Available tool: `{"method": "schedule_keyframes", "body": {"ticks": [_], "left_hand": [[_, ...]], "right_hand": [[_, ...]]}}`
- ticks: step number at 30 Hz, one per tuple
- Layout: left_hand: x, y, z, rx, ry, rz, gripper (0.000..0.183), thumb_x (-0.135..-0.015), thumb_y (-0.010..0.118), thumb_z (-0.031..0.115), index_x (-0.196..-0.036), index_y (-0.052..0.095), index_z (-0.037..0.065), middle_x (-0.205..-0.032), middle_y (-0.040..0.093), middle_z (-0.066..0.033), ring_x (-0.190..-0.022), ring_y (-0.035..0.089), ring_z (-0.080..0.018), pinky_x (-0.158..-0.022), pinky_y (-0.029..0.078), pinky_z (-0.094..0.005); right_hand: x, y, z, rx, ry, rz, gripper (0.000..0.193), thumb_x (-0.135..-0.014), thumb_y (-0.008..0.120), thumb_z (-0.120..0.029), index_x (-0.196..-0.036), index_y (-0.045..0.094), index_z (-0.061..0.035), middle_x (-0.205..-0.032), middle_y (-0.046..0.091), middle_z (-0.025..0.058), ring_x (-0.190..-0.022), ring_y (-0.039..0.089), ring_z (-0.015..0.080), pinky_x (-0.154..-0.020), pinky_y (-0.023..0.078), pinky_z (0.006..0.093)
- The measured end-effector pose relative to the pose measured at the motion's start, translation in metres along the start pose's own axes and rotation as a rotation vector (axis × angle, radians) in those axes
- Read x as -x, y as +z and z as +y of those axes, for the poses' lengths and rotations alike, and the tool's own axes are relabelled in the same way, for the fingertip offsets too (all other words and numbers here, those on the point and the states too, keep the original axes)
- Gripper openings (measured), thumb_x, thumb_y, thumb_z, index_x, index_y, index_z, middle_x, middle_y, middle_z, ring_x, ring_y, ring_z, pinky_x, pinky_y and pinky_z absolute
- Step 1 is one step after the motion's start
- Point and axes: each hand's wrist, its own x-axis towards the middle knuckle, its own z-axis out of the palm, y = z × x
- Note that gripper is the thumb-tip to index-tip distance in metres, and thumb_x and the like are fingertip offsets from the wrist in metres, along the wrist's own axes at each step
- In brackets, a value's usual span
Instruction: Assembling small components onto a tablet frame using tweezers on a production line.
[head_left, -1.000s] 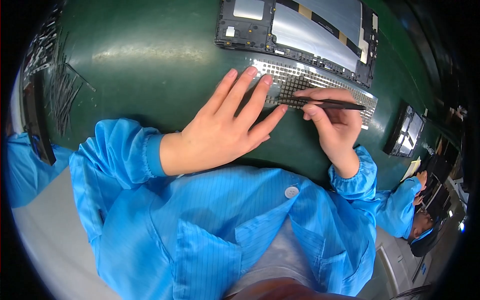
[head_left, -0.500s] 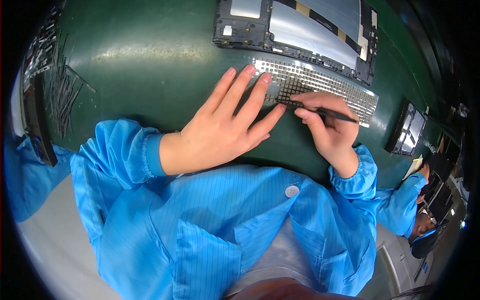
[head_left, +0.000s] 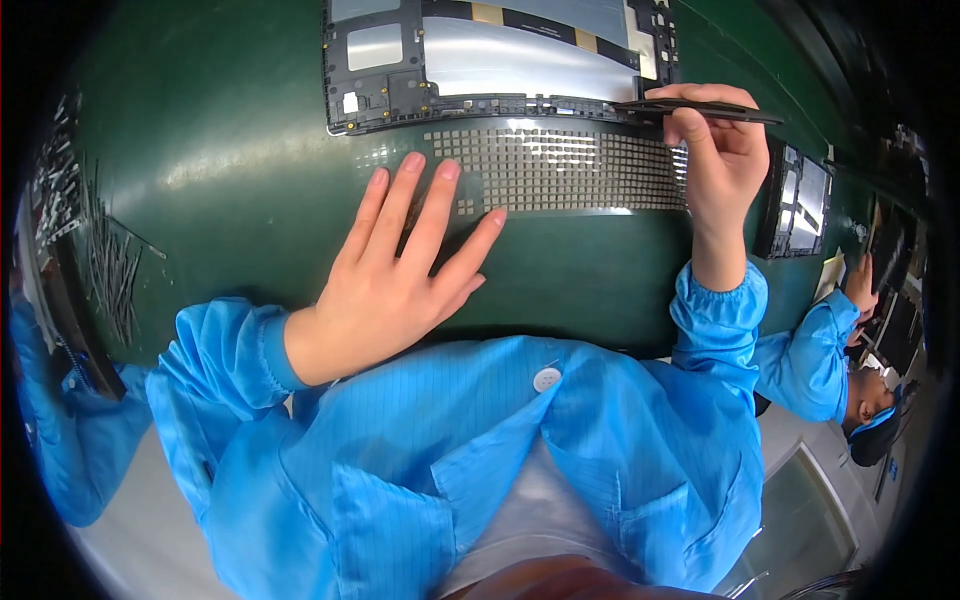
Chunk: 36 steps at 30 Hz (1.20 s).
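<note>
My left hand [head_left: 385,280] lies spread, its fingertips on the left end of a clear sheet [head_left: 570,170] covered with rows of small square grey pads. My right hand [head_left: 728,160] is closed around black tweezers [head_left: 740,110]. Their tip points left, at the near edge of a black device frame [head_left: 385,105] with silver metal panels. Whether a pad is held at the tip is too small to tell. The frame lies flat just beyond the sheet.
A stack of similar smaller-looking frames [head_left: 798,205] stands on the green table [head_left: 230,215] at the right. Thin dark strips [head_left: 112,265] lie in a bundle at the far left. Another person in a blue sleeve [head_left: 805,355] works at the right; another blue sleeve [head_left: 75,440] shows at the left edge.
My right hand has moved with the tweezers from the pad sheet up and right to the frame's near edge. My left hand stays on the sheet. The whole view has shifted.
</note>
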Motion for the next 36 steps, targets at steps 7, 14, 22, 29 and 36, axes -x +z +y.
{"method": "schedule_keyframes", "body": {"ticks": [7,14,22,29,36], "left_hand": [[0.0,-0.001,-0.001,-0.01,0.004,0.009,0.062,-0.073,0.072,0.03,-0.132,0.054,0.02,-0.139,0.039,-0.0255,-0.127,0.04,-0.0457,-0.103,0.037,-0.0518],[0.002,0.001,-0.003,-0.012,0.007,0.021,0.063,-0.071,0.072,0.031,-0.131,0.055,0.021,-0.139,0.04,-0.0251,-0.127,0.041,-0.0452,-0.103,0.037,-0.0517],[0.006,0.006,-0.004,0.017,-0.005,0.084,0.065,-0.068,0.073,0.032,-0.13,0.056,0.021,-0.138,0.041,-0.0242,-0.127,0.041,-0.0441,-0.104,0.036,-0.052],[0.011,0.007,-0.006,-0.022,-0.004,0.103,0.065,-0.068,0.072,0.033,-0.13,0.055,0.021,-0.137,0.042,-0.0245,-0.127,0.041,-0.0438,-0.104,0.036,-0.0522],[0.014,0.008,-0.008,-0.021,-0.001,0.108,0.066,-0.068,0.072,0.033,-0.13,0.054,0.021,-0.136,0.043,-0.0246,-0.126,0.042,-0.0439,-0.103,0.036,-0.0521]], "right_hand": [[0.0,0.003,0.001,0.044,0.001,0.001,0.016,-0.089,0.058,0.002,-0.105,0.054,0.0027,-0.096,0.068,0.015,-0.068,0.057,0.0093,-0.064,0.05,0.0195],[0.002,0.007,-0.003,-0.018,0.01,-0.012,0.018,-0.088,0.059,0.004,-0.105,0.054,0.0034,-0.098,0.067,0.0159,-0.076,0.061,0.0126,-0.069,0.051,0.0208],[0.031,0.069,-0.039,-0.062,0.145,-0.128,0.022,-0.081,0.067,0.004,-0.102,0.058,0.0026,-0.097,0.067,0.0148,-0.086,0.066,0.0197,-0.071,0.052,0.0251],[0.038,0.094,-0.031,-0.142,0.318,-0.153,0.02,-0.084,0.067,-0.001,-0.102,0.059,0.0031,-0.095,0.068,0.0096,-0.07,0.062,0.0091,-0.06,0.05,0.0199],[0.037,0.1,-0.032,-0.107,0.313,-0.139,0.018,-0.083,0.068,-0.002,-0.099,0.062,0.0038,-0.093,0.067,0.0084,-0.068,0.062,0.0085,-0.057,0.05,0.019]]}}
